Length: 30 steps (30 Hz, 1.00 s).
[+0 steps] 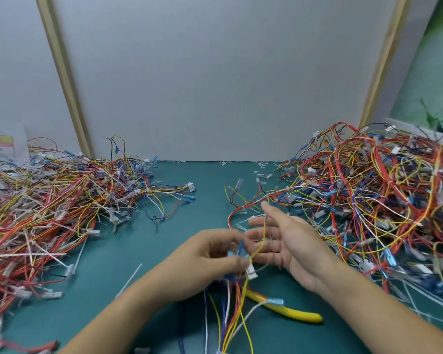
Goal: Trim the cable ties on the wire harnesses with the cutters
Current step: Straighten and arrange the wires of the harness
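My left hand (207, 259) grips a wire harness (230, 310) near its white connector (251, 272); its coloured wires hang down toward me. My right hand (284, 241) is just to the right, fingers spread and straight, with a yellow wire running across them; it holds nothing. The yellow-handled cutters (289, 309) lie on the green mat (179, 226) below my right wrist, partly hidden by the harness wires; no hand is on them.
A large pile of harnesses (49, 205) with long white tie tails covers the left of the mat. A bigger tangled pile (379, 198) fills the right. Loose white tie offcuts (129, 279) lie scattered. A grey partition wall (215, 85) closes the back.
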Motion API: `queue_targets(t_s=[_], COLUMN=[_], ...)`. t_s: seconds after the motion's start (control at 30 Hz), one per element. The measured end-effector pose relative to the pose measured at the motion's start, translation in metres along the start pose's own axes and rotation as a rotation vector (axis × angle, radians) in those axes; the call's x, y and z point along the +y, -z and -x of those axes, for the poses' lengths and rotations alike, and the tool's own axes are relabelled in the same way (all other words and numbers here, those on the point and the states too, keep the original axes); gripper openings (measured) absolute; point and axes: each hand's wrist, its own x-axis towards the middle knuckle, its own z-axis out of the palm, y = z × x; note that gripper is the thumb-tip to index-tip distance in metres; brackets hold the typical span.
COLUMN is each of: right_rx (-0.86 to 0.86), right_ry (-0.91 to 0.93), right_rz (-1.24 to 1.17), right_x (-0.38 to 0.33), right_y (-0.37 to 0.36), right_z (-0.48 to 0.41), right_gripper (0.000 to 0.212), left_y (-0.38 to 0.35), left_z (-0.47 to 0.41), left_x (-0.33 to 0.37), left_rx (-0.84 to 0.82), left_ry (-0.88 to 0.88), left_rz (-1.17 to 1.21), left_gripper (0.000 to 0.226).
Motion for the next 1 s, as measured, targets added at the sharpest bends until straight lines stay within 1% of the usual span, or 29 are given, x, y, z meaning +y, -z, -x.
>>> queue_targets(t_s=[0.1, 0.17, 0.23, 0.3, 0.37, 0.43, 0.5, 0.53, 0.57, 0.63, 0.67, 0.7, 0.73, 0.8, 0.83, 0.93, 1.0], right_rx=[0.043, 0.038, 0.012, -0.01, -0.028, -0.059, -0.109, -0.136, -0.162, -0.211, -0.23, -0.246, -0.263, -0.301, -0.315, -0.284, -0.234], right_ry=[0.054, 0.07, 0.086, 0.127, 0.196, 0.273, 0.325, 0.337, 0.339, 0.33, 0.325, 0.323, 0.323, 0.33, 0.335, 0.357, 0.397], right_rz=[0.003, -0.002, 0.004, 0.013, 0.005, -0.039, -0.082, -0.086, -0.078, -0.032, 0.006, 0.052, 0.102, 0.182, 0.209, 0.281, 0.345], right_x=[0.002, 0.001, 0.001, 0.001, -0.002, -0.006, -0.012, -0.014, -0.015, -0.014, -0.013, -0.011, -0.008, -0.005, -0.004, 0.0, 0.003], right_y=[0.002, 0.004, 0.005, 0.005, 0.005, 0.006, 0.008, 0.008, 0.008, 0.004, 0.002, 0.0, -0.002, -0.005, -0.005, -0.005, -0.005], right_z=[-0.003, -0.004, -0.004, -0.004, -0.003, -0.001, 0.003, 0.005, 0.007, 0.011, 0.012, 0.013, 0.014, 0.015, 0.015, 0.013, 0.011], right_gripper=[0.026, 0.021, 0.022, 0.023, 0.025, 0.026, 0.025, 0.025, 0.026, 0.027, 0.028, 0.029, 0.029, 0.029, 0.03, 0.031, 0.026], left_y=[-0.002, -0.001, -0.002, -0.003, -0.004, -0.003, -0.003, -0.003, -0.002, 0.004, 0.006, 0.009, 0.01, 0.009, 0.008, 0.005, 0.004], left_z=[-0.002, -0.002, -0.003, -0.003, -0.004, -0.003, -0.002, -0.002, -0.002, -0.001, 0.0, 0.001, 0.001, 0.001, 0.001, 0.0, 0.001], left_x=[-0.004, -0.005, -0.004, -0.003, 0.0, 0.0, 0.0, 0.0, 0.0, 0.003, 0.005, 0.007, 0.007, 0.008, 0.008, 0.004, 0.001], left_rx=[-0.048, -0.045, -0.024, -0.001, 0.026, 0.065, 0.12, 0.187, 0.294, 0.578, 0.702, 0.773, 0.779, 0.682, 0.629, 0.538, 0.486], left_ry=[0.01, 0.005, 0.001, -0.016, -0.031, -0.009, -0.016, -0.061, -0.13, -0.292, -0.358, -0.405, -0.431, -0.411, -0.388, -0.353, -0.316], left_rz=[-0.067, -0.12, -0.15, -0.154, -0.177, -0.183, -0.17, -0.193, -0.25, -0.436, -0.559, -0.659, -0.729, -0.81, -0.821, -0.738, -0.677], left_gripper=[0.013, 0.013, 0.015, 0.022, 0.029, 0.034, 0.035, 0.032, 0.026, 0.009, 0.01, 0.018, 0.024, 0.031, 0.03, 0.016, 0.015])
